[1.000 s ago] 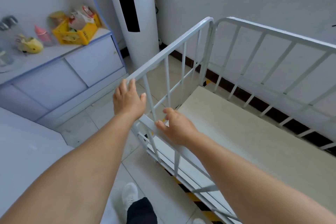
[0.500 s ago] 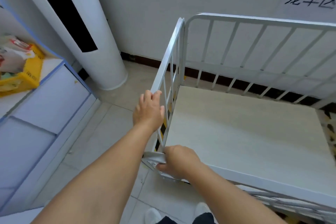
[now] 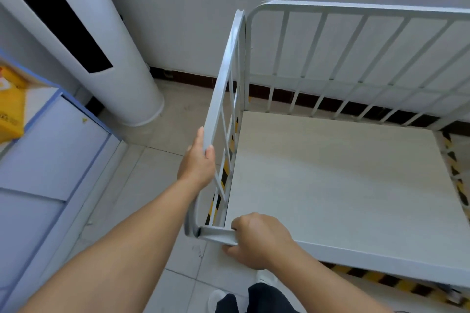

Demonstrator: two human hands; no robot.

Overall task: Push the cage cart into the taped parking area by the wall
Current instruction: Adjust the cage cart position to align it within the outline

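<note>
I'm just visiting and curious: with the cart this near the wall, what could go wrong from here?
The left hand grips the side rail of the cage cart, whose far rail seems close to the wall; a hard push might bump it. The right hand holds the near corner low down, so fingers could get pinched. The striped tape shows along the cart's edges, so it may stop slightly off the marked area.

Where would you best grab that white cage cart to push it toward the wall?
Probably the way the person does it. The left hand grips the top rail of the cage cart side panel, and the right hand grips the near bottom rail at the corner. The near side has no bars, so coming from there lets both hands wrap a rail and push toward the wall.
</note>
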